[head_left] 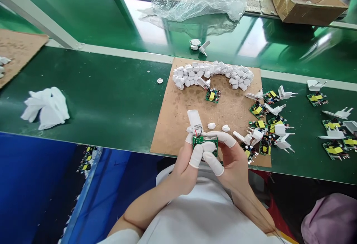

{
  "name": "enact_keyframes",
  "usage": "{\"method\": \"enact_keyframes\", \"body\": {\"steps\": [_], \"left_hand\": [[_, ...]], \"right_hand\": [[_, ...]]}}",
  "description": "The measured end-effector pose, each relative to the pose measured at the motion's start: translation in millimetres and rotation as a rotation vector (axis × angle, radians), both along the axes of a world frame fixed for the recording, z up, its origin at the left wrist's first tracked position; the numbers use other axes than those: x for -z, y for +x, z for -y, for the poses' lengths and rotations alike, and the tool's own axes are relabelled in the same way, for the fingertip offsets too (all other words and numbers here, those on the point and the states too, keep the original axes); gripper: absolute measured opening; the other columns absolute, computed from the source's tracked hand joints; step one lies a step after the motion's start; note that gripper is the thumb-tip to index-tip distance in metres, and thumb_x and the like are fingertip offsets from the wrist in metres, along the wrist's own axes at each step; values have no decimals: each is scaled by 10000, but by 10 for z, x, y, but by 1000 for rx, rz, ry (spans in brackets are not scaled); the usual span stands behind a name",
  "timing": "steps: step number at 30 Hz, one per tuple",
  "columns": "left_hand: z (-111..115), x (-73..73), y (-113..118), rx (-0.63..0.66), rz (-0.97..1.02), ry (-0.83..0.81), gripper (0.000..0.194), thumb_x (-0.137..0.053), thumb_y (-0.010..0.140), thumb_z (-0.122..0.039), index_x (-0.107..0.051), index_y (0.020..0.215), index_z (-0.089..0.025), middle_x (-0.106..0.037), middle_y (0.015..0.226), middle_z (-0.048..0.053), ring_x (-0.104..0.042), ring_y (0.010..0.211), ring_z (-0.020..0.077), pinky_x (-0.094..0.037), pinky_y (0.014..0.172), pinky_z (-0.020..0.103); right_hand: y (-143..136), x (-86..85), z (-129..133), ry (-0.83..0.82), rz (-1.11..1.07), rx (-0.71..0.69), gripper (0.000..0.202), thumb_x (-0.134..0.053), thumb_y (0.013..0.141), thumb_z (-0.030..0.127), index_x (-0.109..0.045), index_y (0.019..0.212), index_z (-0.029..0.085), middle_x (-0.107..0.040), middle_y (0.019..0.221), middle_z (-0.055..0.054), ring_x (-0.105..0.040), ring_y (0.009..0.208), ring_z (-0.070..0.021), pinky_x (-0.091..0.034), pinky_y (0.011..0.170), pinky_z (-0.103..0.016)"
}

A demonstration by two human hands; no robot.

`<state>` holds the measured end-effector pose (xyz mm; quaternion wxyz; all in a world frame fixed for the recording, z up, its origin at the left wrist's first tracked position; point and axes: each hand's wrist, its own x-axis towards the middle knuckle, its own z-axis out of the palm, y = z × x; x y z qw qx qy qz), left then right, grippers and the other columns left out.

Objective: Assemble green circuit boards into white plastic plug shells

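A green circuit board with a white plug part wired to it is held between both hands, just over the front edge of the cardboard sheet. My left hand grips the board's left side, thumb across its face. My right hand pinches the right side, its thumb close to the left one. White finger cots cover several fingertips. Two small white lumps lie just beyond my fingers. Farther up the cardboard rests another circuit board with a yellow transformer, below a curved heap of small white pieces.
Several boards with white plugs are piled at the cardboard's right edge, more farther right. White cloth gloves lie on the green table at left. Behind are a plastic bag and an open carton. Blue bin below left.
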<state>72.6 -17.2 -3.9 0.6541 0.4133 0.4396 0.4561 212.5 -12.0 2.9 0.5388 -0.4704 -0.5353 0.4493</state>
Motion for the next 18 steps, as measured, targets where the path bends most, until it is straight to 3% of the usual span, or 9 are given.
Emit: {"method": "enact_keyframes", "body": {"steps": [4,7,9,12,15,18], "left_hand": [[24,56,-24,52,111,65,636,-445,1025,-681,-581,1468,-245,-734,1198,127,-707,1009,284,-618,887,440],[14,47,-30,25,87,48,578,-485,1027,-649,-624,1425,-254,-749,1120,111,-702,946,259,-614,836,407],[-2,18,-23,7,60,44,546,-485,1035,-631,-648,1397,-256,-761,1076,99,-698,905,247,-608,848,409],[-33,-40,-1,-2,51,53,536,-439,1062,-603,-628,1432,-265,-766,1202,106,-715,1016,265,-594,953,433],[-70,-99,24,25,59,124,594,-457,1047,-630,-586,1483,-248,-747,1319,126,-719,1124,297,-587,995,443],[-99,-133,53,17,-8,143,597,-530,1018,-640,-615,1440,-226,-767,1285,127,-728,1117,293,-579,1021,439]], "right_hand": [[-65,-38,0,22,49,39,285,-790,886,215,-688,1143,282,-736,900,-16,-660,741,-174,-563,714,-304],[-60,-29,4,44,107,94,230,-793,875,250,-688,1078,275,-681,810,-6,-617,689,-172,-558,676,-307],[-16,-27,9,61,113,42,268,-793,885,332,-704,1133,284,-682,833,-19,-614,713,-188,-568,696,-332],[47,-42,7,55,78,-26,289,-704,958,458,-722,1195,294,-718,916,-54,-614,745,-207,-560,711,-363],[34,-64,-11,19,66,58,153,-694,984,414,-740,1059,288,-697,848,-36,-579,708,-190,-524,675,-341],[-6,-70,-36,16,79,94,92,-701,987,373,-729,1002,287,-674,807,-18,-548,693,-179,-504,668,-333]]}}
